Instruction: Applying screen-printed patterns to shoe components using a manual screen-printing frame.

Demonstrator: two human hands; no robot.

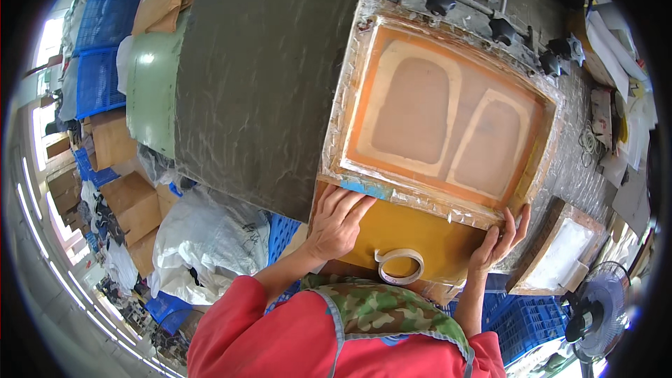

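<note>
Hands frame the near edge of a wooden screen-printing frame (439, 108) lying on a long grey table (259, 77): the left hand (336, 222) rests flat, fingers spread, on a mustard-yellow board (413, 234) just under the frame's near-left corner, while the right hand (498, 238) curls its fingers against the near-right corner, pinching nothing that can be seen. Seating the frame well would seem to call for even pressure from both palms, keeping its near rail square to the board, and for the roll of tape (400, 266) lying on the board between the wrists to stay clear of it. Orange mesh fills the frame, carrying two pale rounded outlines side by side; the rails are crusted with whitish tape and residue, and a blue patch, perhaps tape, marks the near-left corner.
</note>
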